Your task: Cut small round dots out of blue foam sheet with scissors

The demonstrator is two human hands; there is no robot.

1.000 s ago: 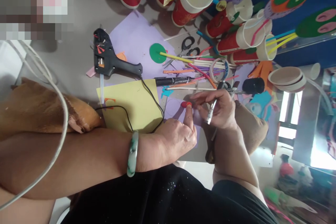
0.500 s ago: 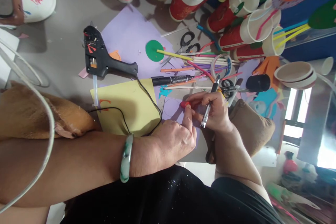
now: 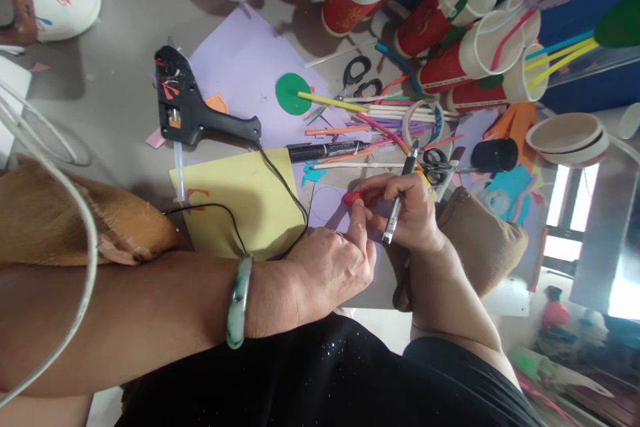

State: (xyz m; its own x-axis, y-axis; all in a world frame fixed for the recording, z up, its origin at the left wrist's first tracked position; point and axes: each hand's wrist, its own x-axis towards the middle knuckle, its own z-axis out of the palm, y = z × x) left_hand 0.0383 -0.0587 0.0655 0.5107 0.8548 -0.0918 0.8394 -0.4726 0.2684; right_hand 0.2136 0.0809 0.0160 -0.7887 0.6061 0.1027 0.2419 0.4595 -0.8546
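Red piece [image 3: 350, 198], small, centre of the frame, against the purple card, at the fingertips of both hands.

Remaining entries, largest first:

- Table [image 3: 125, 103], grey, running from upper left to centre right.
- Paper cups [image 3: 345, 13], red with white rims, several, along the upper edge and into the upper right, some bearing straws.
- Purple sheet [image 3: 235, 57], upper centre, partly under the glue gun.
- Yellow sheet [image 3: 237, 190], left of centre, crossed by a black cord.
- Left hand [image 3: 333, 263], centre, index finger extended onto the red piece, other fingers curled; whether the hand grips anything cannot be told.
- Glue gun [image 3: 187, 107], black, left of centre, lying on its side, clear stick protruding downward in the frame.
- Right hand [image 3: 413, 210], right of centre, closed around the pen, fingertips at the red piece.
- Purple card [image 3: 325, 210], centre, drawn circle visible, partly covered by the hands.
- Marker [image 3: 327, 150], black, above the card.
- Pen [image 3: 395, 213], slim, held aslant across the right hand's fingers.
- Green disc [image 3: 290, 95], on the purple sheet, 1 yellow straw [image 3: 333, 101] overlapping its edge.
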